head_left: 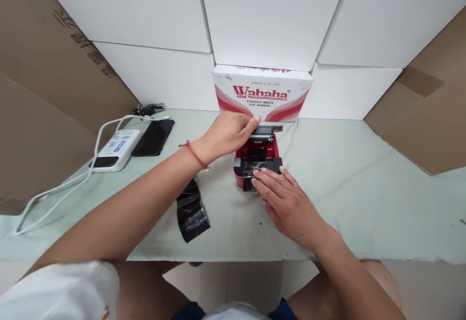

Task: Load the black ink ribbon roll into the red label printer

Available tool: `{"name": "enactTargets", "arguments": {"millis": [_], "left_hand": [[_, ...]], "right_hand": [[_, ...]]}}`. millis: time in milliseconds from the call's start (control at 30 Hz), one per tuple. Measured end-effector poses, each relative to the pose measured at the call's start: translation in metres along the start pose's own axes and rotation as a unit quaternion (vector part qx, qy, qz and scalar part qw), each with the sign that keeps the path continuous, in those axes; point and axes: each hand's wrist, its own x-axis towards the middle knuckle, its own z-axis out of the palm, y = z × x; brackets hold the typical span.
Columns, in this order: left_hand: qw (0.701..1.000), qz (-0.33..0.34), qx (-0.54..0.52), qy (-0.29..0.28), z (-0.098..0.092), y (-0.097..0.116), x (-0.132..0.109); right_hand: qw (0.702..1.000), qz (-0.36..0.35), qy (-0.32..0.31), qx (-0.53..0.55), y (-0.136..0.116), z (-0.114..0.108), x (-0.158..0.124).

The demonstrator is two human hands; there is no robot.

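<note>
A small red box (259,152) stands on the pale green tabletop (345,193), partly wrapped in glossy black film. My left hand (227,133) reaches over its far edge, fingers curled on the black flap there. My right hand (286,198) lies flat on the near side, fingers stretched and pressing the black film against the box. A loose strip of black film (191,210) lies on the table just left of the box, under my left forearm. A red string sits round my left wrist.
A white "Wahaha" carton (262,92) stands right behind the red box, against stacked white boxes. At the left lie a white power bank (117,149) with a white cable, a black phone (153,137) and keys. Brown cardboard flanks both sides.
</note>
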Motion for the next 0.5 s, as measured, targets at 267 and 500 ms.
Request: {"name": "enactTargets", "arguments": {"millis": [267, 500], "left_hand": [[0.996, 0.011, 0.055, -0.077, 0.011, 0.014, -0.056], [0.992, 0.04, 0.116, -0.014, 0.028, 0.013, -0.061]], "right_hand": [[1.0, 0.009, 0.008, 0.001, 0.0, 0.002, 0.0], [1.0, 0.012, 0.018, 0.002, -0.002, 0.001, 0.004]]}}
